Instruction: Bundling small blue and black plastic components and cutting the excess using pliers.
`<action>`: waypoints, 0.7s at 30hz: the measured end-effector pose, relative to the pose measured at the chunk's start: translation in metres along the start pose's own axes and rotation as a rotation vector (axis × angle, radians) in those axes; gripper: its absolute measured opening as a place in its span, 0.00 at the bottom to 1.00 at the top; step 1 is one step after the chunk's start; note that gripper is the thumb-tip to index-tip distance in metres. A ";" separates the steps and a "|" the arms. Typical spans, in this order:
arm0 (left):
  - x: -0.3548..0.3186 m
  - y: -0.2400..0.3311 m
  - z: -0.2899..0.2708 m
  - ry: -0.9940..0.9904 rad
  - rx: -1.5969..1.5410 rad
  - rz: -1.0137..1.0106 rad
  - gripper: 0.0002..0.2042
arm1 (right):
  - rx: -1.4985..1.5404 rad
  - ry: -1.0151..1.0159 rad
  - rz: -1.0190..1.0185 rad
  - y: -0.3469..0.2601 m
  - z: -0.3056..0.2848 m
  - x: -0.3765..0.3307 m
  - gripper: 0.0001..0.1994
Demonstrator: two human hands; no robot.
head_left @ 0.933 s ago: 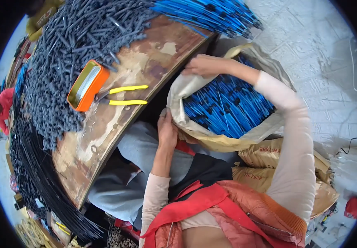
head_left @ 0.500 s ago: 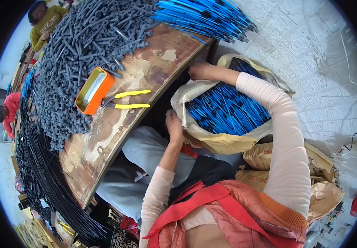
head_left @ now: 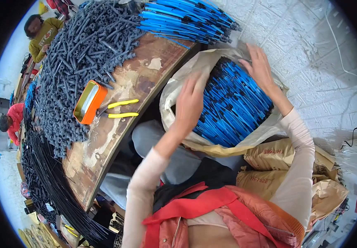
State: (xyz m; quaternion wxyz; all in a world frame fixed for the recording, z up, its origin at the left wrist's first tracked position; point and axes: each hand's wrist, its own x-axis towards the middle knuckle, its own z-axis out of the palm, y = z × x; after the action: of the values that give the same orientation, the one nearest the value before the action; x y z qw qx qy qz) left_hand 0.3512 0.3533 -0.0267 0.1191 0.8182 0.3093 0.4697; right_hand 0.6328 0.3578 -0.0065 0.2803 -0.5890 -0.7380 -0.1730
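A pale, paper-like sack [head_left: 170,93] stands open beside the table, its mouth spread wide. Thin blue tubes with black fittings [head_left: 234,109] fill it. My left hand [head_left: 190,101] lies over the sack's left side with fingers stretched out, slightly blurred; whether it touches the sack I cannot tell. At the far right rim, my right hand [head_left: 260,68] is open, thumb apart from the fingers, and holds nothing visible.
The worn wooden table [head_left: 122,99] carries a heap of grey plastic fittings [head_left: 79,49], an orange box [head_left: 90,102], yellow-handled pliers [head_left: 120,108], black rods [head_left: 58,186] and a blue tube bundle [head_left: 186,20]. Brown sacks [head_left: 265,159] lie at right. Two people [head_left: 44,33] work at far left.
My right hand has moved from the sack's far left edge to its far right rim. My left hand has risen over the left side. The sack's mouth is wider and more tubes show.
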 end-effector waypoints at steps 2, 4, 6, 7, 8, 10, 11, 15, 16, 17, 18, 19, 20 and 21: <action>0.023 -0.031 0.034 0.030 0.023 -0.029 0.22 | 0.021 -0.169 0.112 0.018 0.015 0.002 0.18; 0.036 -0.059 0.051 0.060 0.141 -0.084 0.21 | 0.066 -0.322 0.191 0.025 0.020 0.019 0.17; 0.046 -0.067 0.065 -0.052 0.164 -0.138 0.18 | 0.088 -0.481 0.289 0.045 0.018 0.024 0.17; 0.048 -0.071 0.070 -0.157 0.198 -0.201 0.16 | 0.266 -0.513 0.322 0.057 0.020 0.026 0.17; 0.049 -0.072 0.074 -0.128 0.164 -0.138 0.10 | 0.451 -0.545 0.353 0.067 0.026 0.024 0.18; 0.041 -0.076 0.083 -0.105 0.065 -0.032 0.10 | 0.602 -0.502 0.378 0.084 0.053 0.005 0.19; 0.035 -0.078 0.085 -0.078 -0.032 0.067 0.09 | 0.754 -0.460 0.395 0.082 0.059 0.004 0.20; 0.038 -0.095 0.094 -0.429 -0.126 -0.369 0.12 | 1.048 -0.567 0.798 0.076 0.071 -0.002 0.21; 0.044 -0.115 0.104 -0.458 -0.244 -0.454 0.16 | 0.989 -0.553 0.814 0.076 0.077 0.000 0.21; 0.046 -0.117 0.111 -0.466 -0.249 -0.454 0.16 | 0.924 -0.532 0.837 0.081 0.083 -0.002 0.21; 0.047 -0.119 0.118 -0.486 -0.526 -0.792 0.16 | 0.922 -0.530 0.847 0.086 0.089 -0.005 0.21; 0.050 -0.120 0.125 -0.493 -0.803 -1.129 0.17 | 0.836 -0.556 0.825 0.089 0.094 -0.010 0.21; 0.040 -0.155 0.133 -0.471 -0.624 -1.104 0.18 | 0.774 -0.585 0.766 0.079 0.106 0.001 0.21; 0.042 -0.153 0.140 -0.483 -0.630 -1.105 0.18 | 0.769 -0.586 0.778 0.082 0.106 -0.002 0.21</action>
State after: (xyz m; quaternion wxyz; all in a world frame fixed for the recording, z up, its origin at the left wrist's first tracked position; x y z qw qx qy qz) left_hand 0.4240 0.5124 -0.1460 0.6401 0.5481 0.4951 0.2115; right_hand 0.6896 0.4386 -0.0969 0.3009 -0.6947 -0.5248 0.3890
